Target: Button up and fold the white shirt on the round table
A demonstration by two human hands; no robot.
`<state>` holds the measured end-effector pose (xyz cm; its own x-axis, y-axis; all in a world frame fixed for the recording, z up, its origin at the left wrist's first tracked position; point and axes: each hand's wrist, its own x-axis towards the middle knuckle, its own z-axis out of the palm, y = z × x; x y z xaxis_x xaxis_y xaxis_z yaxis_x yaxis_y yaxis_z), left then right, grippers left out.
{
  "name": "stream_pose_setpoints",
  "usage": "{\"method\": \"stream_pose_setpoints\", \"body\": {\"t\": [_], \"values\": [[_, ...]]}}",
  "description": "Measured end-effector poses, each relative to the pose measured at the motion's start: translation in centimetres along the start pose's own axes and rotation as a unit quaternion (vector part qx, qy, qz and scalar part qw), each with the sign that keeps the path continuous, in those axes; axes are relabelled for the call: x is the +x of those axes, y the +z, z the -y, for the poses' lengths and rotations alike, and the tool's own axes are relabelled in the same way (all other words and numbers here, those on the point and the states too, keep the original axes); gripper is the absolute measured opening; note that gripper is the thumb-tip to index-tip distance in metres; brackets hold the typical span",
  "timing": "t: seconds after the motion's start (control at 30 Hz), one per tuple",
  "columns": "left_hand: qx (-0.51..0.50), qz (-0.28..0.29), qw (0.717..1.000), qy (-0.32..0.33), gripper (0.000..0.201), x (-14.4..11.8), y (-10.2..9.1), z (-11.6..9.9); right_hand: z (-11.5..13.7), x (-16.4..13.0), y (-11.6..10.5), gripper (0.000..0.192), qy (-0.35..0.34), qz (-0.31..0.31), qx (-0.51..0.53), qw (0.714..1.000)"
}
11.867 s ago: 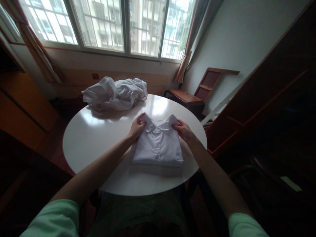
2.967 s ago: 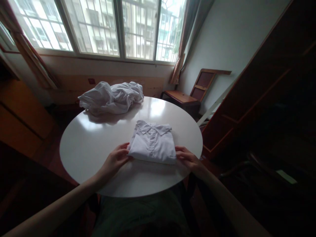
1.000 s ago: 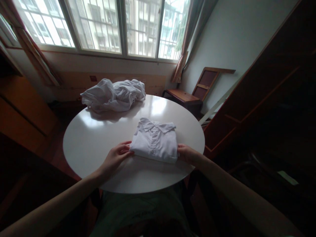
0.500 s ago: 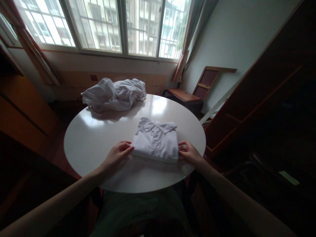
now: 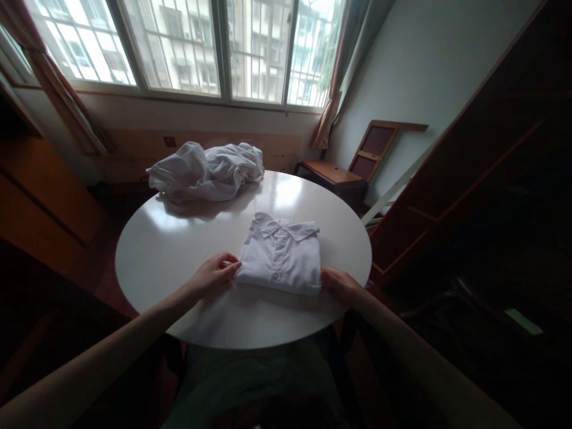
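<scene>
A white collared shirt (image 5: 281,253) lies folded into a neat rectangle on the white round table (image 5: 187,256), its collar away from me and its button placket facing up. At the shirt's left edge, my left hand (image 5: 218,269) is closed, thumb and fingers pinching the cloth near the front corner. My right hand (image 5: 342,286) is closed at the right front corner, its fingertips partly hidden beside the fabric. Further back on the table rests a crumpled heap of white cloth (image 5: 205,170), touched by neither hand.
Behind the table to the right stands a wooden chair (image 5: 337,173). A dark wooden panel (image 5: 447,190) leans in on the right side. Barred windows (image 5: 179,47) and tied curtains (image 5: 62,89) line the far wall, and a wooden cabinet (image 5: 40,190) is at the left.
My right hand has slid slightly toward me along the shirt's right edge, and its fingers have drawn together. My left hand has shifted a little. The shirt's front edge has moved slightly left.
</scene>
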<state>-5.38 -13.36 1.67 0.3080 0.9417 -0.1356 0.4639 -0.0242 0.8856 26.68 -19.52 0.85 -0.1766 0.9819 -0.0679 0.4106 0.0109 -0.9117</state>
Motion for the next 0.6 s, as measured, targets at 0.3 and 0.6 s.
{"method": "stream_pose_setpoints", "body": {"t": [0.3,0.6], "values": [[0.160,-0.040,0.979,0.121,0.032,-0.3,1.1,0.6,2.8,-0.4,1.7,0.031,-0.012,-0.067,-0.321,0.945],[0.213,-0.057,0.964,0.151,0.026,-0.9,1.4,0.5,4.0,-1.0,2.0,0.033,0.039,-0.042,-0.436,0.898]]}}
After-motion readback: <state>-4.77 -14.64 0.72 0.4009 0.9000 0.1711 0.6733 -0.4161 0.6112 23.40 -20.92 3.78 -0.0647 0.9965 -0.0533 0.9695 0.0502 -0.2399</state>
